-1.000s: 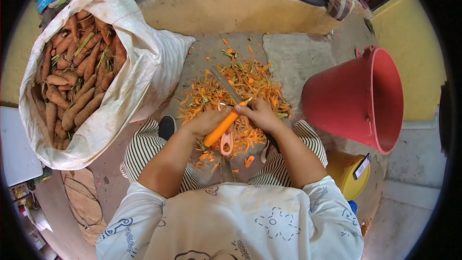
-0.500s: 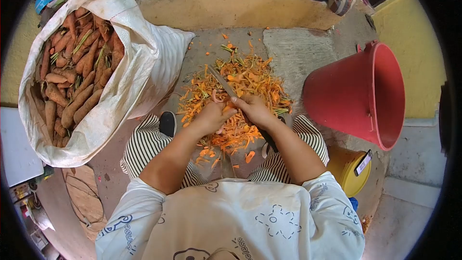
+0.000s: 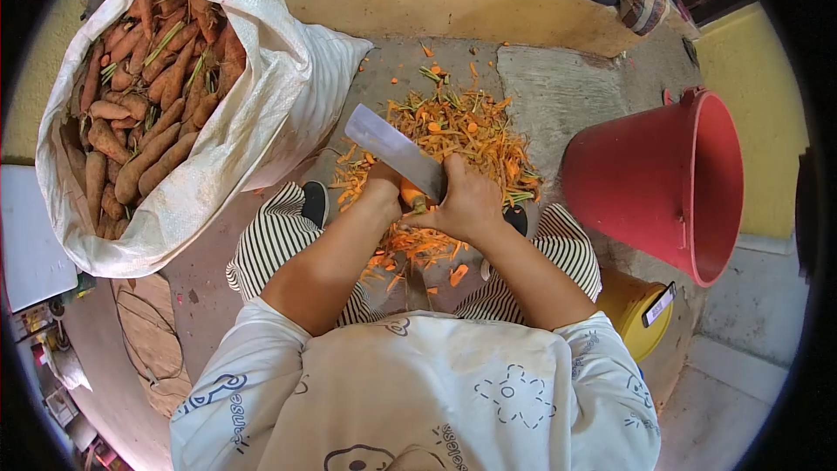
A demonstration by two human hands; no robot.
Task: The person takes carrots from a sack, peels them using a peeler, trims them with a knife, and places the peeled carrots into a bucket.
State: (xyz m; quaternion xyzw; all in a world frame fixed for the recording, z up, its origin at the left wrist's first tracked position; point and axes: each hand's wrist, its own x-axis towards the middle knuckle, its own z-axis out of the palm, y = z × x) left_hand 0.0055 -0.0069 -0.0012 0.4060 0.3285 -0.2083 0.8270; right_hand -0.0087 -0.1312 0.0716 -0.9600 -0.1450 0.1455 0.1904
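Note:
A wide-bladed knife (image 3: 397, 151) points up and to the left, with my right hand (image 3: 466, 201) closed round its handle end. Under the blade is an orange carrot (image 3: 413, 198), its stem end toward me. My left hand (image 3: 384, 194) grips the carrot from the left, its fingers partly hidden behind the blade. Both hands are close together above a heap of orange peelings (image 3: 471, 135) on the floor between my feet.
At the left stands a white sack (image 3: 301, 78) full of unpeeled carrots (image 3: 166, 135). A red bucket (image 3: 632, 179) lies tilted at the right, beside a yellow lidded bucket (image 3: 641, 310) with a phone (image 3: 658, 304) on it. A low ledge (image 3: 436, 0) runs behind.
The knife has turned so its broad face shows, and its blade now lies across the carrot. Both hands have shifted slightly right in the view, which has itself moved a little.

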